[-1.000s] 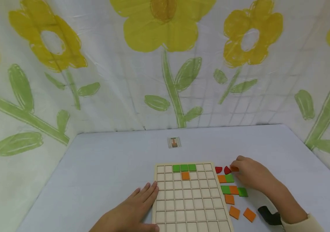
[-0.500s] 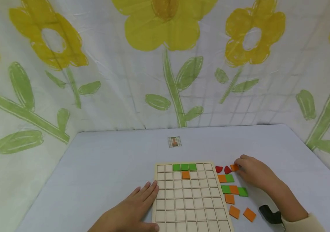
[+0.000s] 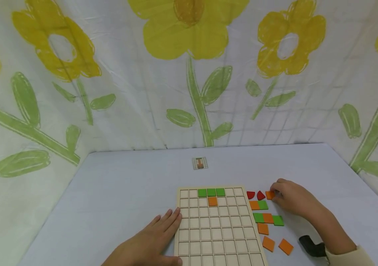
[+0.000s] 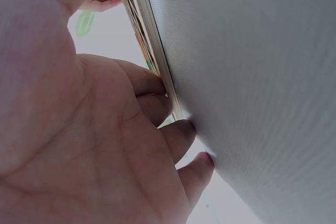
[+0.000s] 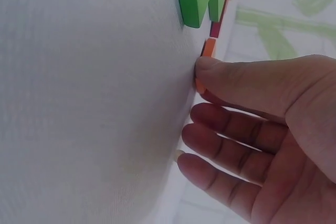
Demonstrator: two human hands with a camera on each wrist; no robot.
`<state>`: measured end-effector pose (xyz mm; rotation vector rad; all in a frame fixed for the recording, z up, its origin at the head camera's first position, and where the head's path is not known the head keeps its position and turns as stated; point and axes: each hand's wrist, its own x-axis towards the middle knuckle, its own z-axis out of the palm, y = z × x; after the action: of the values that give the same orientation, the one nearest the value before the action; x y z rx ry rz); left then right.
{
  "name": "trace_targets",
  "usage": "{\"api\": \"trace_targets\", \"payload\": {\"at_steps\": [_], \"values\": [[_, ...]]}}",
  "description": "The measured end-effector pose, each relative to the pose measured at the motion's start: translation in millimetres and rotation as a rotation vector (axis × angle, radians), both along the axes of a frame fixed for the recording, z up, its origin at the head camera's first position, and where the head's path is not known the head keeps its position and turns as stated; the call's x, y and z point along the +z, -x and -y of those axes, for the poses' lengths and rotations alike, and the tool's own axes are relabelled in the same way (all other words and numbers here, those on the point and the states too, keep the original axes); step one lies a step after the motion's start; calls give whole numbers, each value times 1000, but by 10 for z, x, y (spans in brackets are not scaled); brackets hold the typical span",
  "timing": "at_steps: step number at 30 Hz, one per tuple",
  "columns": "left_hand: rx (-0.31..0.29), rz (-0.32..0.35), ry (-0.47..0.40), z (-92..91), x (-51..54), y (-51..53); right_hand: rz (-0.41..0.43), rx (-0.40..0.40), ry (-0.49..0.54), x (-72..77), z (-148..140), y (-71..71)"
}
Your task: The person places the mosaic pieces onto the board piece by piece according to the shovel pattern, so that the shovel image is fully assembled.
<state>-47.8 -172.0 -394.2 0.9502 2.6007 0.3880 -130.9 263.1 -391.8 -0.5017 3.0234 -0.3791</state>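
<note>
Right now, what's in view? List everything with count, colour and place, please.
Gridded board: 1, pale wood colour, on the table
Set green tiles: 3, green, board's far row
Set orange tile: 1, orange, second row
Loose green tiles: 3, green, right of board
Loose orange tiles: 5, orange, right of board
Pinched tile: 1, orange, at right fingertips
Red pieces: 2, red, right of board's far corner
Card: 1, multicoloured, beyond board
Table: 1, whitish
Backdrop: 1, white, yellow-green flowers, behind table
Black piece: 1, black, by right forearm
Sleeve: 1, cream, right arm
Left hand: 1, board's left edge
Right hand: 1, right of board
</note>
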Motion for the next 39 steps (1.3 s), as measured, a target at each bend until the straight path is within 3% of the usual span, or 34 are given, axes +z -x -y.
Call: {"api": "trace_targets", "payload": {"at_steps": [18, 26, 39], "values": [[-10, -19, 5, 2, -1, -3, 30, 25, 54, 34, -5, -13], [-6, -20, -2, 0, 7, -10, 1, 65, 65, 51, 6, -27], [-4, -7, 4, 1, -3, 2, 63, 55, 61, 56, 149, -45]]}}
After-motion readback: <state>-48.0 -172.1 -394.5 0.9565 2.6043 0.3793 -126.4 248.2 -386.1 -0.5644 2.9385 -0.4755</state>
